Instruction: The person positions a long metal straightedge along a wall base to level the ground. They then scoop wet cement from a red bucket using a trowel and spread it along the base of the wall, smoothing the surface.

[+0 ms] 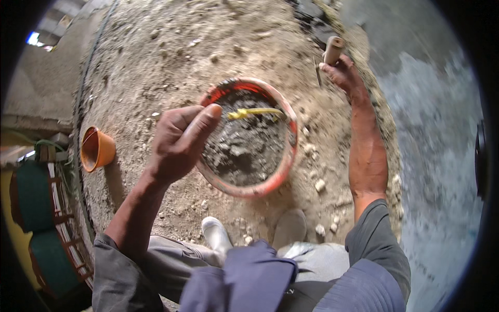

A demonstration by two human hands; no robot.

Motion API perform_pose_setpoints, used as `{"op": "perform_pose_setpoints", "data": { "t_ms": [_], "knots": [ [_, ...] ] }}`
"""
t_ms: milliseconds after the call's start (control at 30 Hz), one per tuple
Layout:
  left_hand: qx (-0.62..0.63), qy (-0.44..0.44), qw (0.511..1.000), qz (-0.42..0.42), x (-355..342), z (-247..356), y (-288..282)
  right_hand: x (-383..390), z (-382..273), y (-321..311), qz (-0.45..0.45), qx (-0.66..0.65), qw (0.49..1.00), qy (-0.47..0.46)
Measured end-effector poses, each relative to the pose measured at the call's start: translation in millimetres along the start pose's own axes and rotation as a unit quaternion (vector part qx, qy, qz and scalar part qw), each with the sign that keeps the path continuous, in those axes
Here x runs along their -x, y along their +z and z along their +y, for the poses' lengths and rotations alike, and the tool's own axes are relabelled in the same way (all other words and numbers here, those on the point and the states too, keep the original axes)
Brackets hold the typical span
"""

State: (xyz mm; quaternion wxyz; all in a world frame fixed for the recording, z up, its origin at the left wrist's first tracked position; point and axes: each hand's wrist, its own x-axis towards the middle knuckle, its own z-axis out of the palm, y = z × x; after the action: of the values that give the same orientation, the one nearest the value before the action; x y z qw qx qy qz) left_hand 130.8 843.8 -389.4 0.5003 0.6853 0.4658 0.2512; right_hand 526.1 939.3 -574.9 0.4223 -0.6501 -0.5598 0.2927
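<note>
A round reddish-orange bucket [292,136] stands on the ground in front of me, filled with wet grey mortar [244,148]. My left hand [182,138] is closed at its left side, thumb pressed on the fingers. From there a yellow handle [254,112] runs across the mortar to the right rim; the fingers hide its near end. Out to the far right, my right hand [343,75] wraps round the pale, thick handle [333,48] of a hand tool. A thin edge shows beside that hand, but most of the tool is hidden.
A small orange bucket [99,150] sits at the left. Pebbles [320,185] dot the rough sandy ground. Grey, smeared concrete [416,119] borders it at right, with dark rubble [312,21] at the top. Green-backed chairs [35,195] are at lower left. My boots [217,234] stand near the bucket.
</note>
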Motion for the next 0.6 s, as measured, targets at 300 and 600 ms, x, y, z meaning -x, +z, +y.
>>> {"op": "perform_pose_setpoints", "data": {
  "t_ms": [300, 600],
  "knots": [
    [0.036, -0.025, 0.999, 0.0, 22.7, 45.6, 33.2, 207.6, -25.1, -86.4, -0.007, -0.425, 0.898, 0.115],
    [0.262, -0.092, 0.959, -0.05, 44.4, 23.4, 5.6, 294.0, -48.1, -103.0, 0.025, -0.144, 0.929, 0.339]
  ]
}}
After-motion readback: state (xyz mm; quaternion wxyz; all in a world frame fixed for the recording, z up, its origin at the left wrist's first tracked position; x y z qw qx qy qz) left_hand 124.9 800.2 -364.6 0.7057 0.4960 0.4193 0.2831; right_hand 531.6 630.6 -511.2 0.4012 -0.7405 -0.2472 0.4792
